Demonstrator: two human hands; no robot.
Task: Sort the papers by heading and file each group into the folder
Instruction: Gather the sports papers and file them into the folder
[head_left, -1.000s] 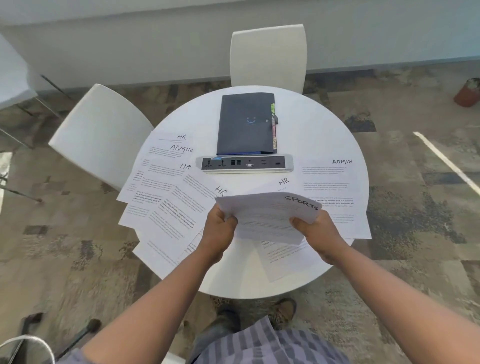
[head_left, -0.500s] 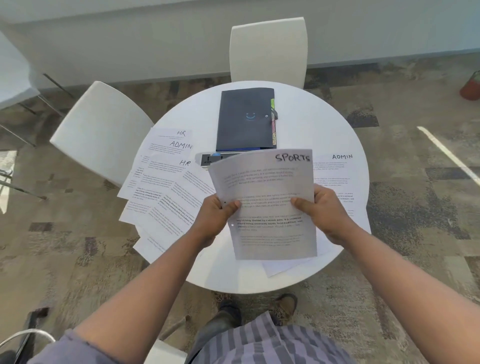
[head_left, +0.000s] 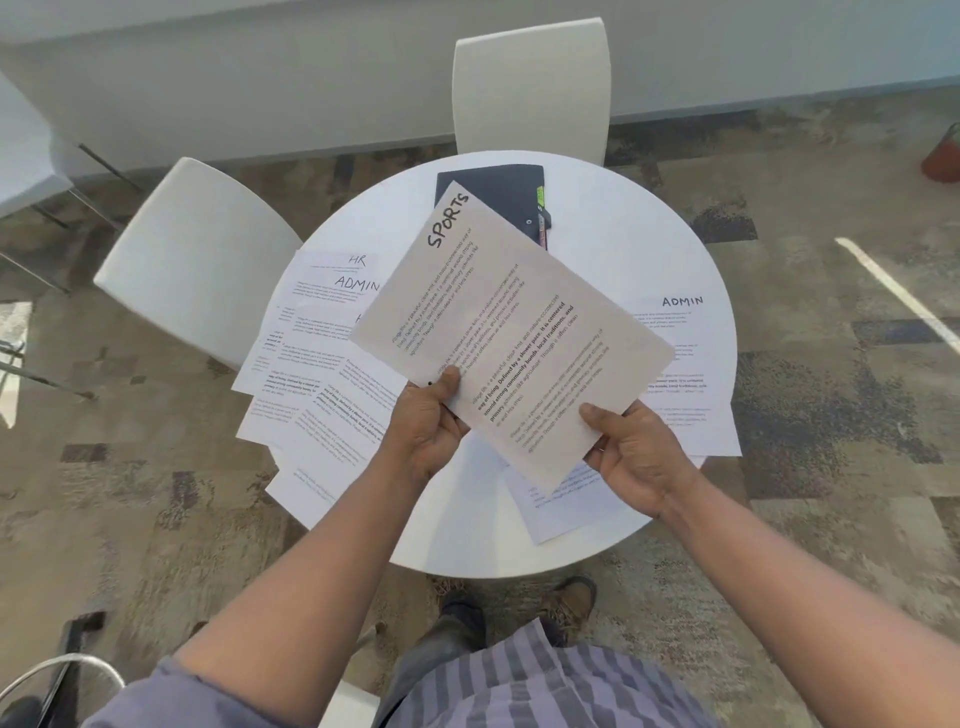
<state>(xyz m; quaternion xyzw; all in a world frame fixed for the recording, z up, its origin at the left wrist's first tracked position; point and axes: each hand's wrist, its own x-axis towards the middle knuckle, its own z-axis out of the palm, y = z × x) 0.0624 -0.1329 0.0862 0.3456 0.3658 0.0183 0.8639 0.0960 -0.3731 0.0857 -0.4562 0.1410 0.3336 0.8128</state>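
The person holds one sheet headed SPORTS (head_left: 511, 332) in the air above the round white desk (head_left: 613, 234), turned at an angle so that its heading points away and to the left. The left hand (head_left: 423, 426) pinches the sheet at its near left edge, thumb on top. The right hand (head_left: 631, 452) pinches the near right corner in the same way, thumb on the printed side and the fingers hidden under the paper.

The step in hand seems to be the sorting: this sheet is lifted and read, and it has not yet a group. On the desk, a fan of sheets lies at the left, with the headings HR (head_left: 357, 260) and ADMIN (head_left: 356, 284) visible. Another ADMIN sheet (head_left: 683, 332) lies at the right, and one more sheet (head_left: 561, 506) lies under the hands. The dark folder (head_left: 506, 189) lies closed at the far side, partly covered by the held sheet.

I see no other SPORTS heading on the desk, so the next move probably calls for a free place to begin a new pile, well apart from the other sheets.
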